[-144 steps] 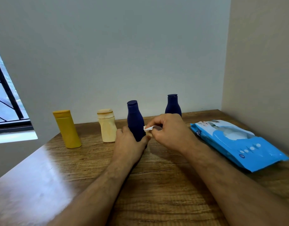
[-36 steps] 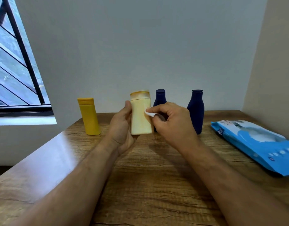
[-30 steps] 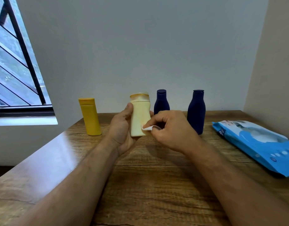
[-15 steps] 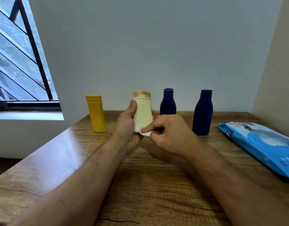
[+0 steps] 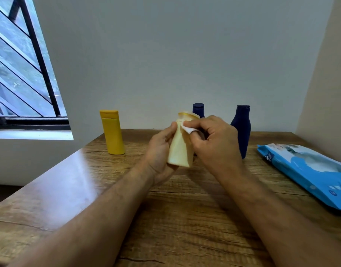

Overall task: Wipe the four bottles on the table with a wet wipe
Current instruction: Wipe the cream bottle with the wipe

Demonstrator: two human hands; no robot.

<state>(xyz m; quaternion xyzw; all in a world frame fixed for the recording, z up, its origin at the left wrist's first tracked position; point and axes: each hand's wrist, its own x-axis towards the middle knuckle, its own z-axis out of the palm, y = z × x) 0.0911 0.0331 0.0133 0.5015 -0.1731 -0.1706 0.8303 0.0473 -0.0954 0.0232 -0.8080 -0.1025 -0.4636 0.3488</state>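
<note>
While the tall yellow plastic bottle (image 5: 112, 132) stands alone at the left of the brown wooden table (image 5: 73, 189), the left hand (image 5: 159, 151) in the middle grips the cream plastic bottle (image 5: 180, 145), tilted and lifted. The right hand (image 5: 214, 143) pinches a small white wet wipe (image 5: 187, 128) against it. Behind stand two dark blue bottles (image 5: 241, 130). The blue wipes pack (image 5: 308, 170) lies by the right edge.

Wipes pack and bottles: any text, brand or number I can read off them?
blue wipes pack: small white print at its near-left corner, too blurred to read.
cream bottle, yellow bottle, two dark blue bottles: no label or text visible.
</note>
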